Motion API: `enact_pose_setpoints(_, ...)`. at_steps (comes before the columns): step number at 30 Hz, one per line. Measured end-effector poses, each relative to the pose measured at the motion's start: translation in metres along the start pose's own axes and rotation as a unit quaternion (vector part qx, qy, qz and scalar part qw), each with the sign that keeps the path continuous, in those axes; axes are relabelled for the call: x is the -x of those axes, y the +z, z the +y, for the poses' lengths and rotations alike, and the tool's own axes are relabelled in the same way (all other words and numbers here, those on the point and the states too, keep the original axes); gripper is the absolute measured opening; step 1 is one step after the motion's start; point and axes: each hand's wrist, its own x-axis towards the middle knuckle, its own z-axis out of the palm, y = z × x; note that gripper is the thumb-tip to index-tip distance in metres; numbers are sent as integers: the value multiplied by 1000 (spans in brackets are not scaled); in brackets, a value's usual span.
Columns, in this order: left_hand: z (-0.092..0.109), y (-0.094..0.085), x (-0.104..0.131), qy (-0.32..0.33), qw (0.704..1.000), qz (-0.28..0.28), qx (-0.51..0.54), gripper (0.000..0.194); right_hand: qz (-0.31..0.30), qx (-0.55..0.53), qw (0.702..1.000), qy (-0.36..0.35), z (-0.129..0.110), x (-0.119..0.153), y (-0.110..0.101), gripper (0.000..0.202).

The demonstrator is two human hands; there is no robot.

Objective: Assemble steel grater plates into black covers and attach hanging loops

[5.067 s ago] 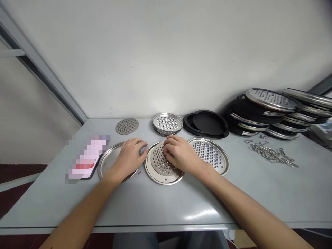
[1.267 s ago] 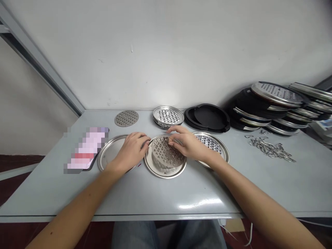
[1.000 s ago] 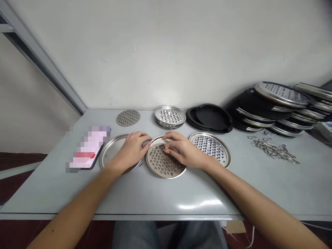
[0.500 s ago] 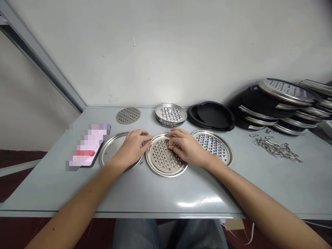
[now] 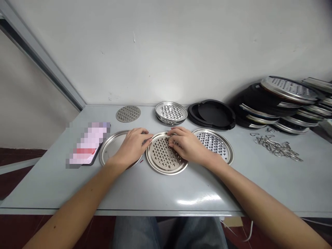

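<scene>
A round metal grater disc [image 5: 163,155] with punched teeth lies inside a rimmed round metal tray [image 5: 169,173] in front of me. My left hand [image 5: 132,143] has its thumb and forefinger at the tray's upper left rim, while its palm hangs over another rimmed tray [image 5: 110,143] that looks plain. With fingers bent and pinched together, my right hand [image 5: 183,143] grips at the disc's upper right part. The hand hides that part of the disc and the exact grip. To the right lies a tray with a shiny grater surface [image 5: 215,145], partly behind my right wrist.
A loose grater disc [image 5: 128,114], stacked small graters [image 5: 171,112] and black round holders [image 5: 216,114] stand along the wall. At right are tall stacks of black-and-metal graters [image 5: 261,100] and a heap of metal clips [image 5: 277,147]. A phone [image 5: 89,145] lies left.
The view has tilted slightly, so the table sits a little higher in the picture. Both hands keep nearly the same places at the tray and disc.
</scene>
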Motion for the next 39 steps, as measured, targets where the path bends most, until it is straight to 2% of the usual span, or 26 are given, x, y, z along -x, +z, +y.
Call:
enact_pose_setpoints(16, -1, 2, 0, 25, 999, 15, -18, 25, 50, -45, 998, 4, 6, 3, -1, 11)
enact_pose_setpoints(27, 0, 2, 0, 23, 999, 26, -23, 22, 27, 12, 999, -21, 6, 5, 6, 9)
enact_pose_setpoints(34, 3, 2, -1, 13, 999, 27, -30, 22, 4, -11, 999, -36, 6, 4, 1, 11)
enact_pose_setpoints(39, 5, 4, -1, -17, 998, 40, -36, 18, -5, -24, 998, -51, 6, 3, -1, 11)
